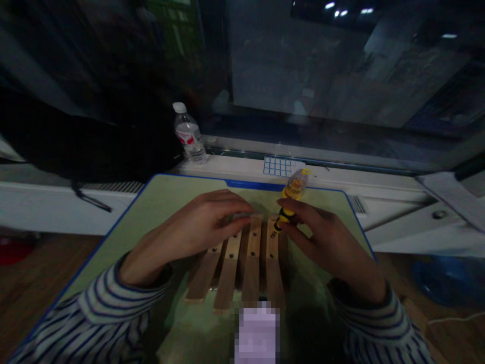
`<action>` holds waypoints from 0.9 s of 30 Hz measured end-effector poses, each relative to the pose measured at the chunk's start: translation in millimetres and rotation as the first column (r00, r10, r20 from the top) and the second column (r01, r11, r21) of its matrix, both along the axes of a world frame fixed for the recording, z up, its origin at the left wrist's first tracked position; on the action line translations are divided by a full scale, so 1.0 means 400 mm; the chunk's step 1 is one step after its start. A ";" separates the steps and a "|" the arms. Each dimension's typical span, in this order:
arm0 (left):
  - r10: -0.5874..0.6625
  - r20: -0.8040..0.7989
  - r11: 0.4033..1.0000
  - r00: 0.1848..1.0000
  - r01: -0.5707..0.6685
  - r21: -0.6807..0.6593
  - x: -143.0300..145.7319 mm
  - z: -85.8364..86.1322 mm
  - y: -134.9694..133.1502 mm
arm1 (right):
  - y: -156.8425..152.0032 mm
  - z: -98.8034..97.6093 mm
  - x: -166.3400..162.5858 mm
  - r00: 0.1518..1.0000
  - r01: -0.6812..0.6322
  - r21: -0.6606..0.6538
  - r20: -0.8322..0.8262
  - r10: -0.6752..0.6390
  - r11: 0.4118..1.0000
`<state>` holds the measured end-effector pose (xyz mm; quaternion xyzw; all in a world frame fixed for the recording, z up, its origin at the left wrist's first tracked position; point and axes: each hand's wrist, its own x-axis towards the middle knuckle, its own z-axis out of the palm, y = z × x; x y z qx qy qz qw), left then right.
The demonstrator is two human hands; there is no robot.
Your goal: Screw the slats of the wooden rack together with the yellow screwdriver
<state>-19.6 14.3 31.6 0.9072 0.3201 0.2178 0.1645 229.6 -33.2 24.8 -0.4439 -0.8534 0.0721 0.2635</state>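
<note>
On the green table lies a wooden slat frame (pixel 253 263), its several slats side by side with dark screw heads or holes in them. My left hand (pixel 204 220) reaches over its far left part, thumb and fingers closed at the far end of the slats. My right hand (pixel 322 232) grips a yellow-and-black screwdriver (pixel 287 214) between thumb and fingers. The tool tilts down to the left, its lower end at the rightmost slat. A clear, orange-marked piece (pixel 295 184) lines up with its upper end; whether it belongs to the tool I cannot tell.
The green table (pixel 162 197) has a blue rim and meets a white window sill. A water bottle (pixel 189 136) stands on the sill, with a blue-gridded sheet (pixel 278 166) farther right. Dark cloth (pixel 94 146) lies at the left. A blue basin (pixel 447 280) is on the floor at right.
</note>
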 end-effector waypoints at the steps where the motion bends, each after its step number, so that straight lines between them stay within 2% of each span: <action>1: 0.008 -0.001 1.000 1.000 -0.008 -0.026 0.010 0.001 -0.002 | -0.002 0.002 -0.002 1.000 0.003 0.000 0.010 -0.003 1.000; 7: 0.043 0.008 0.979 0.999 -0.040 -0.200 0.049 -0.002 -0.014 | -0.002 0.006 -0.013 0.999 0.016 0.032 0.038 -0.018 0.999; 18: -0.030 0.036 0.935 0.999 0.041 -0.352 0.087 -0.024 0.009 | 0.002 -0.006 -0.010 0.994 0.078 0.133 0.063 -0.087 0.988; 22: -0.072 0.021 0.934 0.997 0.074 -0.350 0.102 -0.026 0.017 | 0.003 -0.009 -0.007 0.990 0.103 0.175 0.082 -0.118 0.979; 27: -0.040 -0.043 0.967 0.998 0.028 -0.254 0.117 -0.031 0.007 | -0.004 0.003 -0.005 0.985 0.093 0.199 0.125 -0.120 0.975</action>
